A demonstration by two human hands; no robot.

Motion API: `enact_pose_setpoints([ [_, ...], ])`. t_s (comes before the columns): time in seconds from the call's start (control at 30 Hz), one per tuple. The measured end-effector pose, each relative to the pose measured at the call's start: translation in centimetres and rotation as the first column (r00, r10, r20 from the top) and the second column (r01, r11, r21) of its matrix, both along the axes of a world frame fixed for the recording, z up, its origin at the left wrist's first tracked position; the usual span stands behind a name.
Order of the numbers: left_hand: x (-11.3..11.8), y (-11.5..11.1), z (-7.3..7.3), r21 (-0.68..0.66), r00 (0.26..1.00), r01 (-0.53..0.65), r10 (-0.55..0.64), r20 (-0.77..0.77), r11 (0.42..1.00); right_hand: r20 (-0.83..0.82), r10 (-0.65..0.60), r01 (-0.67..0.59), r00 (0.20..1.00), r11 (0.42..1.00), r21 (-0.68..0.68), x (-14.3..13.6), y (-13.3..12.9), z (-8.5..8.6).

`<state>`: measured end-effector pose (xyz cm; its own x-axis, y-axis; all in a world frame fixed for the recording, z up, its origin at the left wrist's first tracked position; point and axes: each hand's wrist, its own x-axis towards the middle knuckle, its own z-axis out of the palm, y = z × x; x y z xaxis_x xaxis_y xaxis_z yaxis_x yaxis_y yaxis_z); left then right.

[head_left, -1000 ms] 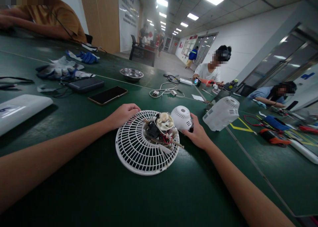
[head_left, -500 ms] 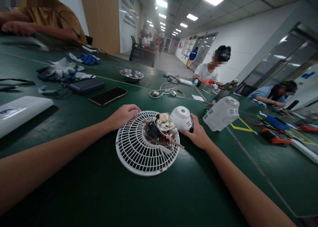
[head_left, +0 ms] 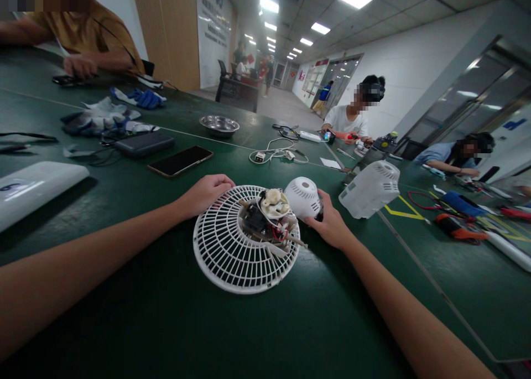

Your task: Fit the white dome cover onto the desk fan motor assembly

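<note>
A round white fan grille (head_left: 224, 246) lies on the green table in front of me, rim downward. On its hub sits an exposed fan motor (head_left: 259, 221) with a cream gear housing and red wires. My left hand (head_left: 209, 192) is closed at the grille's far left rim, its fingertips partly hidden. Just right of the motor stands a white vented motor cover (head_left: 302, 196). My right hand (head_left: 329, 219) grips the cover's right side, thumb at the lower edge; the other fingers are mostly behind it. A larger white vented housing (head_left: 369, 191) stands apart, right of this hand.
Beyond my hands lie a phone (head_left: 181, 161), a black case (head_left: 144, 144), a metal bowl (head_left: 219, 125) and a white cable (head_left: 271, 153). Gloves (head_left: 99, 119) rest at left, near a white panel (head_left: 41, 188). An orange multimeter (head_left: 458, 228) lies right. Co-workers sit around the table.
Both my hands, the grille and the cover stay in place. At the far left, a co-worker's hand has moved right and now rests by a dark object on the table.
</note>
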<state>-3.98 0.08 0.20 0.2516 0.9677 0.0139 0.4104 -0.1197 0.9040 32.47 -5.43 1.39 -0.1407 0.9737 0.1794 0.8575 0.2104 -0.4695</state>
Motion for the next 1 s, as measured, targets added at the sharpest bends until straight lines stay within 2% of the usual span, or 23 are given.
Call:
enact_pose_setpoints([
  [0.4,-0.23,0.38,-0.27,0.060,0.999,0.016,-0.013,-0.051,0.998,0.001,-0.004,0.004,1.000,1.000,-0.009,-0.08,-0.03,0.08],
  [1.0,-0.26,0.39,-0.35,0.057,0.998,0.015,-0.011,-0.062,0.998,-0.006,-0.009,0.009,1.000,1.000,-0.024,-0.03,-0.09,0.15],
])
